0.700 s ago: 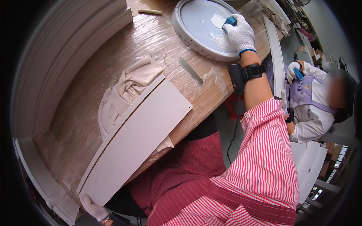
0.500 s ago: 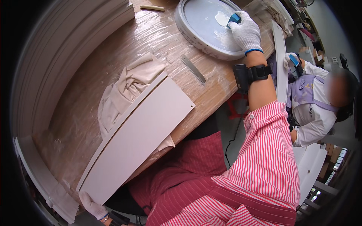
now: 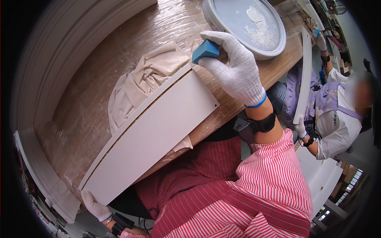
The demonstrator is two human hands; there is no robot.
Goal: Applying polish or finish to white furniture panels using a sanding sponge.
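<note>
The gloved right hand (image 3: pixel 237 70) holds a blue block (image 3: pixel 205 50) between thumb and fingers, by the far end of the curved white panel (image 3: pixel 151 133) (whether they touch, I cannot tell). The gloved left hand (image 3: pixel 95 207) meets the panel's near end, its grip unclear. A beige cloth (image 3: pixel 147 75) lies partly beneath the panel on the film-covered surface (image 3: pixel 89 107), near a round grey tray (image 3: pixel 233 16) bearing white paste (image 3: pixel 255 15).

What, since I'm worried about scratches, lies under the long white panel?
Beige cloth bunches out beyond the far edge of the white panel, and a pale cloth corner pokes out at the near edge. The panel hides whether they join underneath.
</note>
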